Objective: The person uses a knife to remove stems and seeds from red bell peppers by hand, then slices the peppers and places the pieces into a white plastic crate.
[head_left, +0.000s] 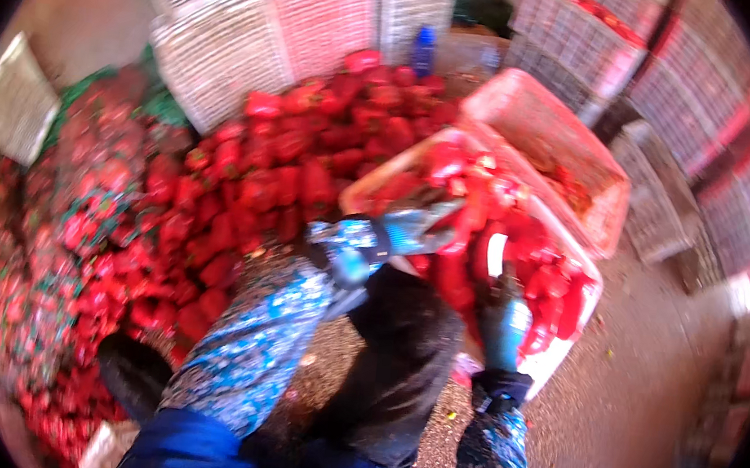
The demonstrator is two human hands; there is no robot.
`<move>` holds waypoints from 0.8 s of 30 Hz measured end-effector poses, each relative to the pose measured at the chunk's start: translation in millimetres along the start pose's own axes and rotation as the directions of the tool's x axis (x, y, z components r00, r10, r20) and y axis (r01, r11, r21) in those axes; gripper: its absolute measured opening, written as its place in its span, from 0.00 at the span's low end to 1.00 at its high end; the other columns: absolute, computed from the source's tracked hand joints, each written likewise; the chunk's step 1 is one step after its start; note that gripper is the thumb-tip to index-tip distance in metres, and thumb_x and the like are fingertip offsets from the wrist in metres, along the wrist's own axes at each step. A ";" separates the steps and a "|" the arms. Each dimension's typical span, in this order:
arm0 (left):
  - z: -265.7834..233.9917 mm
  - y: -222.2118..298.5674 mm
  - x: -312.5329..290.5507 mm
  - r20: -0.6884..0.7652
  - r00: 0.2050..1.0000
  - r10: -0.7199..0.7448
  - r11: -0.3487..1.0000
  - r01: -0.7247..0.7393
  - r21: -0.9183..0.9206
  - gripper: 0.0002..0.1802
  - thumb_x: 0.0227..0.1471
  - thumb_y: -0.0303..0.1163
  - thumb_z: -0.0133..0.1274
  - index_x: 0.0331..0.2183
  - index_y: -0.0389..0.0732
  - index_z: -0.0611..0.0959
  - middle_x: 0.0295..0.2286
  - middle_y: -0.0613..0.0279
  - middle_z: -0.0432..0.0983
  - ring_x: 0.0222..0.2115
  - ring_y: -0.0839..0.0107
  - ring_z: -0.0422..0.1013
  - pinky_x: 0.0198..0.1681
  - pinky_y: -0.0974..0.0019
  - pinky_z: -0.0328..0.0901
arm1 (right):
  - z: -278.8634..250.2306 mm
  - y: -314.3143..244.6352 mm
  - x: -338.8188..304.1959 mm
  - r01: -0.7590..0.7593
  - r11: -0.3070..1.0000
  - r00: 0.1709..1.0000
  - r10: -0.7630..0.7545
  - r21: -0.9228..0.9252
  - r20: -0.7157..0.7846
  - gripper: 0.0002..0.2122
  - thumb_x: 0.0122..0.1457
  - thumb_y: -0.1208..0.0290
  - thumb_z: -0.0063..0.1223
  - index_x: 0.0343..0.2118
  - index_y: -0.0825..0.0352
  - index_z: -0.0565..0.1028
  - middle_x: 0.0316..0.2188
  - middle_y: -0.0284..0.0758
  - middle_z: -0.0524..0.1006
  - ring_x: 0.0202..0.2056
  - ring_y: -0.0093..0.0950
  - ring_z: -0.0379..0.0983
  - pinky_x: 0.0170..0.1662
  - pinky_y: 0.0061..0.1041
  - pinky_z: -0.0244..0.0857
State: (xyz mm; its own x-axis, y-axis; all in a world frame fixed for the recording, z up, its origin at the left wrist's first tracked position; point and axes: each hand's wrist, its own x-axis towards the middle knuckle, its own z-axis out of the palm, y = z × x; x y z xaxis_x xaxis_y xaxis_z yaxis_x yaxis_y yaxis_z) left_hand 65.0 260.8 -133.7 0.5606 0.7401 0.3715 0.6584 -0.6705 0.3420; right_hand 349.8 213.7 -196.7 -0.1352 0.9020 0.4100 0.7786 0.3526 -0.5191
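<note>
Red peppers (pixel 311 151) lie heaped across the left and centre of the frame, reaching down to the lower left. Stacked crates (pixel 215 65), white and red, line the top and upper right. A brown floor (pixel 643 359) spreads over the lower right. Net bags (pixel 101 167), bulging with red, crowd the far left. Right of centre, a box (pixel 558 358) holds more peppers, piled up to its rim; just behind it, toward the upper right, a reddish tub (pixel 531 114) contains red and orange bits. A patterned blue sleeve (pixel 256 340) and a dark trouser leg (pixel 399 363) rise from the lower edge. Over the box's near left side, the gloved left hand (pixel 416 229) holds its fingers spread above the peppers. The gloved right hand (pixel 504 323) reaches in from the box's near right side, fingers among the peppers; whether they pinch one, blur leaves impossible to tell. A blue bottle (pixel 423 51) stands at top centre. Beside the right fingertips shows a bright white strip (pixel 496 255), its nature unclear
</note>
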 end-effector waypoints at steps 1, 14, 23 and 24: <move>-12.2 13.4 -5.7 0.006 0.998 -0.064 0.978 0.063 -0.200 0.39 0.54 0.47 0.57 0.62 0.47 0.63 0.58 0.42 0.59 0.59 0.42 0.57 0.55 0.50 0.63 | -6.3 1.8 -1.2 0.004 1.000 0.997 -0.003 -0.017 0.080 0.26 0.57 0.61 0.60 0.56 0.66 0.70 0.29 0.42 0.79 0.28 0.37 0.77 0.31 0.36 0.70; -85.1 36.4 -349.7 -0.227 0.188 -0.956 0.222 -0.045 -0.974 0.14 0.62 0.31 0.48 0.48 0.40 0.77 0.44 0.60 0.77 0.45 0.70 0.73 0.48 0.66 0.69 | -99.2 -63.6 -33.5 -0.166 0.796 0.973 0.227 0.582 -0.032 0.18 0.64 0.67 0.48 0.55 0.68 0.72 0.47 0.35 0.76 0.20 0.14 0.64 0.22 0.14 0.59; 117.7 59.5 -507.0 -0.133 -0.303 -0.944 -0.197 0.838 -0.509 0.22 0.56 0.43 0.50 0.48 0.39 0.77 0.39 0.56 0.79 0.39 0.66 0.75 0.41 0.61 0.71 | -101.2 -162.6 -64.3 0.280 0.801 0.959 -0.211 0.530 -0.188 0.24 0.65 0.58 0.44 0.59 0.68 0.67 0.44 0.39 0.75 0.25 0.16 0.65 0.24 0.14 0.57; 147.9 70.4 -497.4 -0.071 -0.251 -0.965 -0.194 0.872 -0.449 0.23 0.56 0.43 0.50 0.48 0.39 0.77 0.39 0.56 0.79 0.39 0.65 0.76 0.41 0.61 0.71 | -103.7 -191.0 -74.2 0.226 0.770 0.974 -0.172 0.597 -0.148 0.24 0.65 0.57 0.44 0.60 0.68 0.66 0.43 0.38 0.75 0.25 0.16 0.65 0.25 0.14 0.57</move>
State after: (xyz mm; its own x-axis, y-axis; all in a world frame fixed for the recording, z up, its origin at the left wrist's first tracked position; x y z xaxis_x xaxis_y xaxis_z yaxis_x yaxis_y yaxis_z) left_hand -93.3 -146.7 -422.1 -0.8119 0.4579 -0.3621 0.1360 0.7516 0.6454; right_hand 274.6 53.6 -50.1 -0.1747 0.7813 0.5993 0.2026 0.6241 -0.7546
